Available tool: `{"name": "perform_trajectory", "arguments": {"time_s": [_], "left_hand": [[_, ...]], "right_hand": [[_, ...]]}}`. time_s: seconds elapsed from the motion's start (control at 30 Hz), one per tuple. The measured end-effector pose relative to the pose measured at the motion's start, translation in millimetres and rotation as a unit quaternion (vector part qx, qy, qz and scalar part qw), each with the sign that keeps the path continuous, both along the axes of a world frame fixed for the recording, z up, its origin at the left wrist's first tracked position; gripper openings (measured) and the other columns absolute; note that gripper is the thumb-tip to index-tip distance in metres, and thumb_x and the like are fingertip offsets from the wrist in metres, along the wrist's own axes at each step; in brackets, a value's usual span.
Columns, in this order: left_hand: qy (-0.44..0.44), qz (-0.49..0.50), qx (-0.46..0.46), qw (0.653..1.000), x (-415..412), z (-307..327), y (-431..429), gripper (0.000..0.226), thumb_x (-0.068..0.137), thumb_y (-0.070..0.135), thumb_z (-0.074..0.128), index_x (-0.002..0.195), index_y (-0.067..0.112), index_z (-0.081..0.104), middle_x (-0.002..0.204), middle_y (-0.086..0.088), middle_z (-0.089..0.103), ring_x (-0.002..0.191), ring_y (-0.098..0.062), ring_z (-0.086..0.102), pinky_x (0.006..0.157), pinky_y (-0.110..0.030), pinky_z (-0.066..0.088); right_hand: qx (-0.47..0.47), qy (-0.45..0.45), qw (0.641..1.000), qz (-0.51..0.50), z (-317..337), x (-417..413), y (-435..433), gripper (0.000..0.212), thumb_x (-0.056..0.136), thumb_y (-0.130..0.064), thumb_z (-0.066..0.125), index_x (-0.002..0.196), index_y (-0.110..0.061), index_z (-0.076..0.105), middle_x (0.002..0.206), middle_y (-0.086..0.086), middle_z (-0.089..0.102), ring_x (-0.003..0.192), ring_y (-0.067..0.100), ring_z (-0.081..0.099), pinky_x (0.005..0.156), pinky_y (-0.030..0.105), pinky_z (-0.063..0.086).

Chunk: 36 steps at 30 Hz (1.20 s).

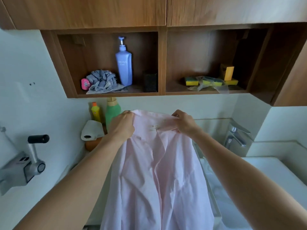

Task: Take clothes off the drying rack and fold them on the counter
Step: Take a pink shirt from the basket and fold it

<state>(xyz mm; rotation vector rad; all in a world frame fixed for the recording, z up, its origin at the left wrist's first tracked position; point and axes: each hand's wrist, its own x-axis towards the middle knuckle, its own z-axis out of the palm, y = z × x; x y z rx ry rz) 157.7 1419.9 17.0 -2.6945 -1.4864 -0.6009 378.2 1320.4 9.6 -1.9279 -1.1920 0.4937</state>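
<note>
A person holds a pink shirt point(157, 171) up by its top edge, straight below the shelf point(119, 94), a two-bay open wooden box under closed cupboard doors. The left hand point(123, 124) has its fingers curled round the cloth at the collar's left end. The right hand point(184, 122) pinches the collar's right end between thumb and fingers. The shirt hangs loose from both hands, front open, its collar label showing between them; its lower part runs out of the bottom of the view, so whether it touches the tabletop cannot be told.

In the shelf's left bay stand a blue pump bottle point(123, 63), a crumpled grey cloth point(102, 80) to its left with a small pink item point(85, 83) beside that, and a black mesh holder point(150, 80) at the bay's right wall. The right bay holds yellow-and-green sponges point(192, 81), some in clear wrap, and a yellow box point(227, 73).

Below the shelf's left bay, against the wall, stand a yellow bottle point(96, 112) and a green bottle point(113, 111), with a paper roll point(91, 130) in front of them. Below the right bay are a chrome tap point(235, 133) and a white sink point(274, 171). Down and left of the shelf, a metal fitting point(25, 165) with a black-tipped lever is fixed to the wall.
</note>
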Motion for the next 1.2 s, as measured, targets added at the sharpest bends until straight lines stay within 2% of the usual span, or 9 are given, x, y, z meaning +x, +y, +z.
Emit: {"name": "perform_trajectory", "arguments": {"time_s": [0.23, 0.4, 0.5, 0.6, 0.67, 0.77, 0.83, 1.03, 1.2], "left_hand": [[-0.035, 0.041, -0.142, 0.988, 77, -78, 109, 0.036, 0.078, -0.01, 0.065, 0.111, 0.003, 0.062, 0.108, -0.012, 0.067, 0.087, -0.029, 0.071, 0.065, -0.032, 0.054], [-0.07, 0.04, -0.139, 0.987, 115, -122, 178, 0.044, 0.075, -0.01, 0.053, 0.114, 0.005, 0.067, 0.109, -0.015, 0.068, 0.1, -0.032, 0.066, 0.078, -0.029, 0.052], [-0.162, 0.031, -0.21, 0.964, 134, -133, 216, 0.027, 0.078, 0.016, 0.061, 0.104, 0.011, 0.066, 0.12, -0.009, 0.061, 0.095, -0.031, 0.067, 0.079, -0.039, 0.058], [-0.253, -0.015, -0.238, 0.938, 147, -159, 227, 0.048, 0.088, 0.028, 0.063, 0.136, 0.03, 0.054, 0.156, 0.0, 0.028, 0.128, -0.024, 0.053, 0.102, -0.032, 0.044], [-0.186, -0.027, -0.242, 0.952, 142, -198, 212, 0.064, 0.096, 0.021, 0.058, 0.154, 0.029, 0.03, 0.165, -0.004, -0.001, 0.141, -0.022, 0.039, 0.107, -0.029, 0.037], [0.044, -0.029, -0.216, 0.975, 123, -270, 180, 0.073, 0.095, 0.058, 0.034, 0.158, 0.029, 0.013, 0.166, -0.009, 0.004, 0.148, -0.03, 0.026, 0.118, -0.042, 0.027], [0.132, -0.016, -0.19, 0.973, 106, -307, 164, 0.077, 0.092, 0.066, 0.013, 0.159, 0.027, 0.007, 0.167, -0.009, 0.005, 0.153, -0.029, 0.009, 0.122, -0.047, 0.016], [0.111, -0.055, -0.095, 0.988, 89, -330, 166, 0.068, 0.098, 0.06, 0.021, 0.154, 0.023, 0.032, 0.164, -0.009, 0.023, 0.151, -0.031, 0.02, 0.118, -0.051, 0.026], [0.115, -0.078, -0.107, 0.985, 95, -331, 190, 0.071, 0.096, 0.06, 0.015, 0.157, 0.026, 0.023, 0.166, -0.008, 0.014, 0.153, -0.029, 0.012, 0.123, -0.048, 0.014]], "right_hand": [[-0.058, 0.027, 0.998, 0.031, -76, 71, 105, 0.029, 0.085, -0.002, 0.043, 0.097, -0.012, 0.067, 0.081, 0.011, 0.07, 0.056, 0.011, 0.058, 0.043, 0.012, 0.038], [-0.039, 0.007, 0.997, 0.064, -124, 106, 168, 0.031, 0.085, -0.002, 0.045, 0.099, -0.013, 0.07, 0.098, 0.009, 0.068, 0.092, 0.025, 0.061, 0.068, 0.026, 0.044], [-0.009, 0.012, 0.998, 0.059, -141, 122, 205, 0.029, 0.091, -0.005, 0.049, 0.111, -0.012, 0.069, 0.11, 0.011, 0.065, 0.102, 0.027, 0.061, 0.078, 0.026, 0.045], [-0.009, 0.036, 0.996, 0.084, -173, 133, 228, 0.055, 0.097, -0.016, 0.058, 0.148, -0.02, 0.038, 0.152, 0.011, 0.028, 0.121, 0.026, 0.056, 0.091, 0.021, 0.042], [-0.057, 0.019, 0.994, 0.092, -209, 134, 230, 0.077, 0.097, -0.027, 0.059, 0.157, -0.024, 0.012, 0.163, 0.007, -0.004, 0.134, 0.027, 0.044, 0.102, 0.035, 0.044], [-0.155, -0.184, 0.964, 0.117, -269, 125, 216, 0.07, 0.093, -0.052, 0.017, 0.158, -0.027, 0.011, 0.165, 0.006, 0.004, 0.148, 0.028, 0.023, 0.112, 0.044, 0.036], [-0.166, -0.249, 0.947, 0.12, -299, 119, 204, 0.076, 0.087, -0.051, 0.008, 0.157, -0.024, 0.022, 0.164, 0.008, 0.016, 0.15, 0.031, 0.02, 0.12, 0.044, 0.025], [-0.116, -0.318, 0.938, 0.068, -314, 109, 188, 0.058, 0.098, -0.046, 0.019, 0.15, -0.027, 0.036, 0.161, 0.006, 0.028, 0.15, 0.026, 0.021, 0.122, 0.037, 0.014], [-0.146, -0.334, 0.929, 0.064, -310, 109, 195, 0.064, 0.095, -0.05, 0.008, 0.155, -0.031, 0.026, 0.164, 0.002, 0.019, 0.152, 0.02, 0.01, 0.122, 0.033, 0.006]]}}
